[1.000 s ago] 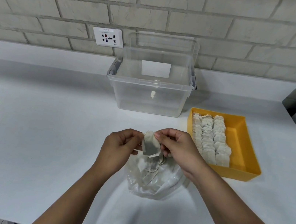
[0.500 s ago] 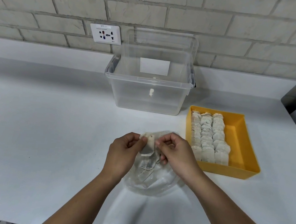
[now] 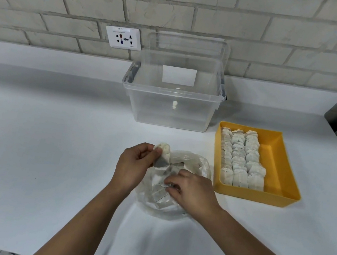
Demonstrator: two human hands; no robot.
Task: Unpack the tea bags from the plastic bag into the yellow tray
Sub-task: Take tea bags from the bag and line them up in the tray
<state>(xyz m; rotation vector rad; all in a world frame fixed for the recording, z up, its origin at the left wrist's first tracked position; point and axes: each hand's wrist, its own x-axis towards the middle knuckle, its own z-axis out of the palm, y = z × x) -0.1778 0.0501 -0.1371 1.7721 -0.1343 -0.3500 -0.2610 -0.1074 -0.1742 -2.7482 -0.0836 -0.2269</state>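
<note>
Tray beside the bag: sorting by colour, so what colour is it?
Yellow; the tray shows in the head view.

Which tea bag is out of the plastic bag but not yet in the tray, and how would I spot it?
Start at the yellow plastic tray on the white counter; left of it lies the crumpled clear plastic bag. Above the bag's left edge, the left hand pinches one pale paper tea bag upright. Unlike the bagged ones and the tray's rows, it hangs alone in the air.

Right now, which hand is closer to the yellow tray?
The right hand. It reaches into the plastic bag just beside the yellow tray. The left hand is on the bag's far side from the tray, pinching a tea bag.
</note>
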